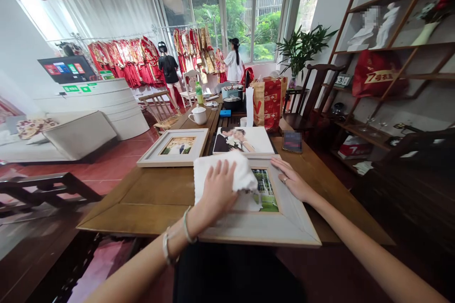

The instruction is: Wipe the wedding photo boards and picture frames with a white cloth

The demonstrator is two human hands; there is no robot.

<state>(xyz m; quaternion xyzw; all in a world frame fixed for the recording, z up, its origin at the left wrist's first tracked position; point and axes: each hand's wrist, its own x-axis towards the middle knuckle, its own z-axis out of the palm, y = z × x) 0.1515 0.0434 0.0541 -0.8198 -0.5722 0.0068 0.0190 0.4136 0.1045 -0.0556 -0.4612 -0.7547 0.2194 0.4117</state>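
My view from the head camera, lower centre of the frame: a pale picture frame (256,232) lies flat at the near edge of a wooden table (149,199). I see the left hand (216,187) spread over a white cloth (245,170), fingers extended and unclenched, the cloth covering the left part of the framed photo (269,189). I see the right hand (295,184), ringed on one finger, laid on the upper right border, fingers extended; its thumb I cannot make out. Just beyond, left of centre, I note a second frame (201,138); at centre, a print of a couple (261,139); right of centre, a phone (292,142). Farther up the table stand a white lidded cup (198,114) and a red-and-brown paper bag (270,102).
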